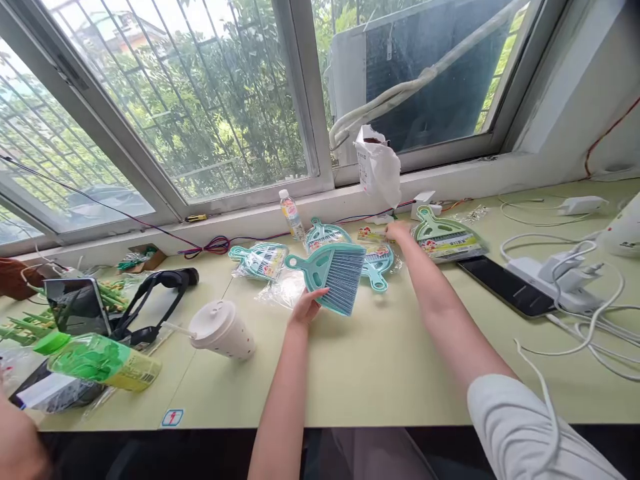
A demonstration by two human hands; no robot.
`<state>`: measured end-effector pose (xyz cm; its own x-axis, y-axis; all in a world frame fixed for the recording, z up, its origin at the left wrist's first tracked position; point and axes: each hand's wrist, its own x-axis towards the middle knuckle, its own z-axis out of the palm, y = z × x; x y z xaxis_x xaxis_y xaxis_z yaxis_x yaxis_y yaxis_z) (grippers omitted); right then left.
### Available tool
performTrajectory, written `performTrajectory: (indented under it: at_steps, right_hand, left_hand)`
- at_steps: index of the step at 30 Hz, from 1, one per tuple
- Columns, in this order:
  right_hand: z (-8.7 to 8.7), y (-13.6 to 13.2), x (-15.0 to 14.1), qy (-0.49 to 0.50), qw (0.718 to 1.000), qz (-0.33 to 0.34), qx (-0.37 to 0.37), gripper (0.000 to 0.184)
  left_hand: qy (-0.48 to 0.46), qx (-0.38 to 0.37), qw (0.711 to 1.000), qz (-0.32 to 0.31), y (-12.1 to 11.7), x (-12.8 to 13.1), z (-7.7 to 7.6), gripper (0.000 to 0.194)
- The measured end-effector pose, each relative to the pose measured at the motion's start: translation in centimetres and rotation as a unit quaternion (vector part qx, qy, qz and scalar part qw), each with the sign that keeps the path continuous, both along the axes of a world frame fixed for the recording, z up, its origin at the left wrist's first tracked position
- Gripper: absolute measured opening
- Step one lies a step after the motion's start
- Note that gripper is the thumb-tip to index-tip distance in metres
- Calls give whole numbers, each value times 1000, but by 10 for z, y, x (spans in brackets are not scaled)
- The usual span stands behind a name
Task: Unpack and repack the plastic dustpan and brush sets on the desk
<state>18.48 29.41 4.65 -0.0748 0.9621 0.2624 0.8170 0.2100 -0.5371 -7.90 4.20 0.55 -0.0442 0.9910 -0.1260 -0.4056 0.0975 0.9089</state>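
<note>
My left hand (306, 307) grips a mint-green dustpan (300, 265) by its lower edge, holding it above the table. A small brush (344, 275) with grey-blue bristles is nested in that dustpan. My right hand (397, 231) stretches to the back of the table, its fingers closed at the right end of a colourful printed card (373, 233). Behind the held set lie more mint dustpan-and-brush sets: one wrapped set (260, 260) at the left, another set (325, 233) at the back, and a set (377, 267) partly hidden. A light-green set (445, 235) lies right of my right hand.
Clear plastic wrapping (283, 290), a lidded cup with a straw (223, 330) and a green-capped bottle (103, 363) are at left. Another person's hand (17, 440) shows lower left. A phone (505, 287) and a power strip (555, 283) with looping white cables occupy the right.
</note>
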Motion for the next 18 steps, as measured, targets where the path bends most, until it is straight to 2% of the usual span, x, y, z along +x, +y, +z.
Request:
performTrajectory:
  at_steps: [3,4,6,7,9,11,13,14,16,18]
  right_hand:
    - [20,-18,5,5,990,-100,97,21]
    - [30,-28,9,32,984,-102,142,24]
    - [55,-52,23,80,976,-74,187,24]
    - [68,-65,31,113,972,-41,200,24]
    - [91,-93,47,185,958,133,172,24]
    - [105,-123,56,196,933,285,103,24]
    - [106,-152,54,149,915,375,21,23]
    - [102,-165,49,118,910,398,-9,20]
    - [88,-189,33,45,906,421,-26,12]
    - [75,-205,17,-67,904,421,-8,11]
  left_hand:
    - [-4,2,1000,-10,0,7,2,71]
    - [-5,8,1000,-17,0,10,2,70]
    - [-2,23,999,-33,1,18,2,69]
    - [4,28,999,-41,2,22,1,69]
    - [19,27,998,-54,5,27,-2,69]
    - [33,17,997,-71,7,31,-7,66]
    - [31,17,996,-84,9,35,-12,62]
    - [25,23,996,-87,10,37,-13,62]
    - [12,50,995,-86,9,41,-13,65]
    - [4,84,993,-79,5,45,-10,69]
